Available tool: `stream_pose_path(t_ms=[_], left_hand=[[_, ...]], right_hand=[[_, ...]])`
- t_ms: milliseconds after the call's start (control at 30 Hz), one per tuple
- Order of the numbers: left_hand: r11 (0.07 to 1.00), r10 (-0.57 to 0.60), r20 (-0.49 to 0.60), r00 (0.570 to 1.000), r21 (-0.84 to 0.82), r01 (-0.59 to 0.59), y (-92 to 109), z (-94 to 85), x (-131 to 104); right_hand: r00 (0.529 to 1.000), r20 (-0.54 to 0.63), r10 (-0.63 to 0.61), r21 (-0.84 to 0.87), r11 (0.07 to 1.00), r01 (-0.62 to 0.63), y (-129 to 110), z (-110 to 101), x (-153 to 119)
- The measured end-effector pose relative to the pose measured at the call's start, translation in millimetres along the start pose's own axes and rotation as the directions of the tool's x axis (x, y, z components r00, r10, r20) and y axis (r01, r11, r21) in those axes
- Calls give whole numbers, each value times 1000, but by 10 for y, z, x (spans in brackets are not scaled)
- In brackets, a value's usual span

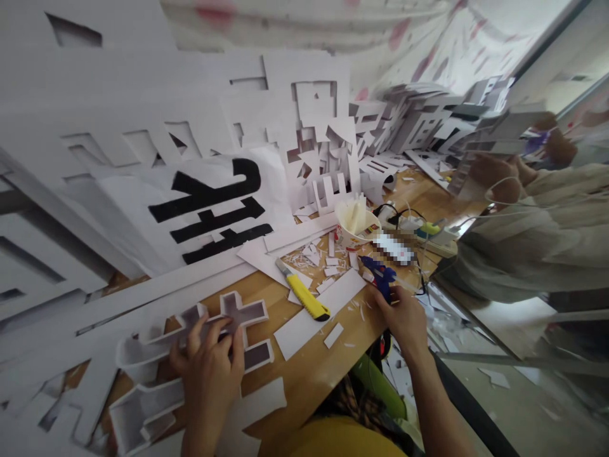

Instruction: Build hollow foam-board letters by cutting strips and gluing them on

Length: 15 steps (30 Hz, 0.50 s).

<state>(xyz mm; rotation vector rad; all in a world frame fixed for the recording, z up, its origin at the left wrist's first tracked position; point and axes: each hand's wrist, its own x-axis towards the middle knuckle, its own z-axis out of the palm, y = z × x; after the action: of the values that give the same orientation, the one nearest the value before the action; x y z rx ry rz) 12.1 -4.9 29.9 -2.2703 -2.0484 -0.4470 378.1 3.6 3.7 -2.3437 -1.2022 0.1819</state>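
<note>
Spread fingers of my left hand (pixel 212 358) rest on a white hollow letter form (pixel 257 312) with raised walls, at the lower left of the table. My right hand (pixel 402 317) is closed round the handle of a blue glue gun (pixel 379 271) near the table's right edge; its nozzle points up and left. Between the hands lies a yellow utility knife (pixel 307 295), partly over a white strip (pixel 295 333). A small white piece (pixel 333 336) lies beside that strip.
Behind the knife stands a paper tub (pixel 354 231) holding pale sticks. White cut-out boards (pixel 200 114) lean along the back. Cables and a power strip (pixel 435 240) lie right of the tub. Another person (pixel 537 235) is at the right. Scraps litter the wooden table (pixel 304 387).
</note>
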Motion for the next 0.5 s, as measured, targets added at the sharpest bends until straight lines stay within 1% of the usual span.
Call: stream_pose_path(t_ms=[100, 200, 367, 500], left_hand=[[1000, -24, 14, 1000, -10, 24, 20, -23, 5], [999, -32, 15, 999, -2, 32, 44, -40, 9], [1000, -30, 12, 999, 0, 30, 24, -11, -1], [1000, -16, 27, 1000, 1, 16, -7, 11, -3]], right_hand=[[1000, -7, -17, -2, 1000, 17, -8, 12, 53], [999, 13, -32, 4, 999, 32, -12, 3, 84], [995, 102, -12, -31, 999, 15, 38, -79, 50], [978, 204, -47, -48, 997, 57, 224, -228, -30]])
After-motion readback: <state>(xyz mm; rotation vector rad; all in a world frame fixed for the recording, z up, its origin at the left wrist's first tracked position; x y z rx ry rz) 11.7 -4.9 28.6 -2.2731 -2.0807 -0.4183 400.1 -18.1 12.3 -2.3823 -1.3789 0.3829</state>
